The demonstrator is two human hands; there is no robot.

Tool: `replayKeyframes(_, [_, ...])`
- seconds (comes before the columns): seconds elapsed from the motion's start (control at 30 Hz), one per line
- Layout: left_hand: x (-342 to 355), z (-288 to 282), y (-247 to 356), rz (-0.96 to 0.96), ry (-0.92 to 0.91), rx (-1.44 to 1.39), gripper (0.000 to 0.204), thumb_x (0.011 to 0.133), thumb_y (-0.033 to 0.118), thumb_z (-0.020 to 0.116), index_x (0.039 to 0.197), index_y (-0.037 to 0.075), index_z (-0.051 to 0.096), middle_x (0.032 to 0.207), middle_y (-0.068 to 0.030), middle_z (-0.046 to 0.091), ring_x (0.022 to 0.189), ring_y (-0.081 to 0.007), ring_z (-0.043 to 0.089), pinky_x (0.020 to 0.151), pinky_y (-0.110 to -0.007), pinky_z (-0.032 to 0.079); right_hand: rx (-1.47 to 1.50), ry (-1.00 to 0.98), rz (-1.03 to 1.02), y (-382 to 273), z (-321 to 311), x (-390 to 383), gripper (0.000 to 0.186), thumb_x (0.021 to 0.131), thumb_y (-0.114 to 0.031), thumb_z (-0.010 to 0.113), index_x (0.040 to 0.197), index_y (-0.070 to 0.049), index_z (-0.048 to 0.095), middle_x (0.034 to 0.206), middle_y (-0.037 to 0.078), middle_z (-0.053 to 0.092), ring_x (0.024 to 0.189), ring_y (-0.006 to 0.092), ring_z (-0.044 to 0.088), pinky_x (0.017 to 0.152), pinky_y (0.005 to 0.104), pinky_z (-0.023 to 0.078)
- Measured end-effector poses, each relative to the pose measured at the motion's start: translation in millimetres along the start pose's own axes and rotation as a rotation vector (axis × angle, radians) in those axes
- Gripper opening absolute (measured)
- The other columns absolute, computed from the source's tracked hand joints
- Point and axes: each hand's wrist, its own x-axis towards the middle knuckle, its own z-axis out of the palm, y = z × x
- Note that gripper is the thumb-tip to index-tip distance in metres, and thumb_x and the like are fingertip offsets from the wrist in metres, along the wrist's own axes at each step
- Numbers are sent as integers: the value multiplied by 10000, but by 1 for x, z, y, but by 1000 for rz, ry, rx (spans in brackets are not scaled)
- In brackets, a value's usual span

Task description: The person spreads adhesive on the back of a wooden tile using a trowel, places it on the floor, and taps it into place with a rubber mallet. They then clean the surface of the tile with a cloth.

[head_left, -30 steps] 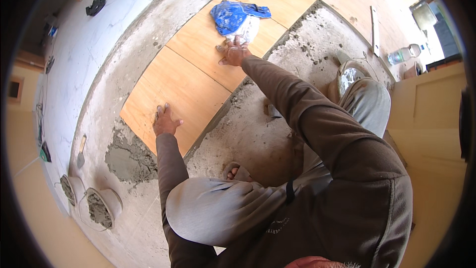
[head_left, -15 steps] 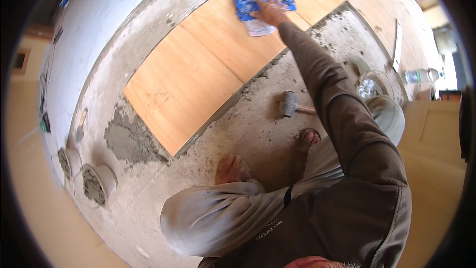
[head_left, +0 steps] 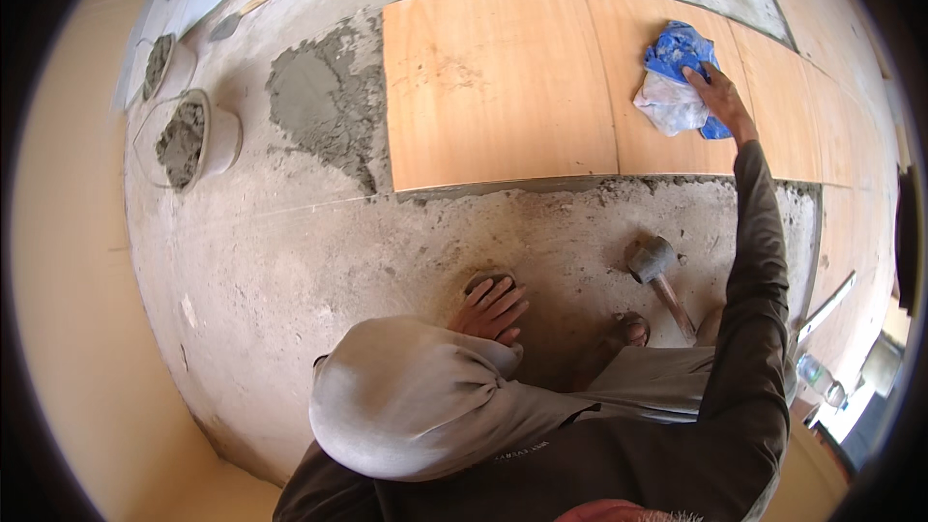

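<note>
My right hand (head_left: 717, 95) reaches out over the wood-patterned floor tiles (head_left: 503, 87), its fingers on a crumpled blue and white plastic bag (head_left: 677, 68). The bag lies against the second tile, its whitish part spread toward me. My left hand (head_left: 491, 311) is low in front of my bent knee, fingers stretched out and apart, with nothing held in it. A dark rounded shape, partly hidden, shows just beyond its fingertips. Closer to my right arm, a mallet (head_left: 653, 259) with a dark head lies on the rough concrete.
Wet mortar (head_left: 324, 97) is spread left of the end tile. Two buckets of mortar, the nearer one (head_left: 224, 140) and another (head_left: 180, 68), stand at the left, with a trowel (head_left: 240, 16) beyond. A straight bar (head_left: 826, 306) and a clear bottle (head_left: 820, 379) lie at right.
The view has swung left, so the tiles now run across it. My right hand stays on the bag, now bunched differently on the tile. My left hand shows clearly, fingers spread.
</note>
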Motion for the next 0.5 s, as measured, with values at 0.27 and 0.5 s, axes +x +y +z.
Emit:
replayKeyframes(0.27, [-19,23,1,29,107,-48,494,985,371,547,1394,99,586,1536,-121,476,1494,-307,356,1245,-498,219,29,-322,-137,-92,-106,-80,442,990,-320,632,1350,-63,619,1173,160,676,983,300,671,883,413,526])
replayKeyframes(0.5, [-37,12,-5,-57,87,-32,525,989,374,540,1433,95,534,1555,-133,449,1495,-313,356,1244,-497,226,-59,-672,44,-218,-171,-261,477,920,-155,714,1364,-23,600,1105,203,647,1031,332,652,919,414,519])
